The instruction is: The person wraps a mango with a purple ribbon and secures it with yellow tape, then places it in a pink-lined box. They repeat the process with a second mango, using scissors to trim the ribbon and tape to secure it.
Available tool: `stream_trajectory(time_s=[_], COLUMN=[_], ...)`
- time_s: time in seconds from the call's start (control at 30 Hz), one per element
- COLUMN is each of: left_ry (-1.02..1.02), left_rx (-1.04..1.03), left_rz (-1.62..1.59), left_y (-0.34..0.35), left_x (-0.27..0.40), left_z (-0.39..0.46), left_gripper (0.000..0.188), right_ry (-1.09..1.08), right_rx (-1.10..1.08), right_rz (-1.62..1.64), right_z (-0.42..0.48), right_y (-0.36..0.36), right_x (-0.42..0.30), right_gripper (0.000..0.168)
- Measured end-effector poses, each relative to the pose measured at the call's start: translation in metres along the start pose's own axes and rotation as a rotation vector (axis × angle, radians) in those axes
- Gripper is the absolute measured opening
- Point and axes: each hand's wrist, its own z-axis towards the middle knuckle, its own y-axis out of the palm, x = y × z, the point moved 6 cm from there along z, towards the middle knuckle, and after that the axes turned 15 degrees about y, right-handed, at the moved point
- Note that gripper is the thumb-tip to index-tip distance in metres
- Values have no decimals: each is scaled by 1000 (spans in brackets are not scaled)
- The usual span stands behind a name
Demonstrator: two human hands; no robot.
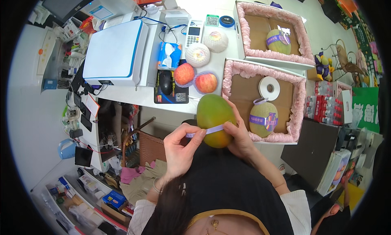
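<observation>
A large green mango [215, 113] with a yellow-orange lower end is held close before my body. My right hand [241, 137] grips its right side, the thumb pressing a narrow lilac ribbon [214, 129] onto the skin. The ribbon's left end is pinched between thumb and fingers of my left hand [183, 146]. To the right, a netted melon [263, 120] with a purple band lies in a box lined with pink ruffled paper [301, 113], beside a white ribbon roll [269, 88]. A second pink-lined box [305, 48] behind it holds another banded melon [278, 41].
On the white counter [131, 96] are two red apples [184, 74], two foam-netted fruits [197, 55], a tissue pack [169, 56], a computer mouse [166, 83], a card terminal [194, 32] and a printer [114, 52]. A brown chair [152, 143] stands below. Another person's arm [327, 213] shows at lower right.
</observation>
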Motion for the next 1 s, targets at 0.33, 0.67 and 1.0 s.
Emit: stream_trajectory(time_s=[0.33, 0.67, 1.0], left_ry=[-1, 55, -85], left_rx=[-64, -35, -105], left_rz=[-15, -182, -309], left_y=[-11, -11, -9], left_x=[-3, -19, -26], left_z=[4, 1, 0], left_gripper=[5, 10, 10], right_ry=[354, 244, 466], right_rx=[-197, -235, -327], right_rz=[37, 33, 470], right_z=[-5, 7, 15], right_y=[-12, 6, -17], right_x=[14, 17, 39], right_gripper=[85, 108, 111])
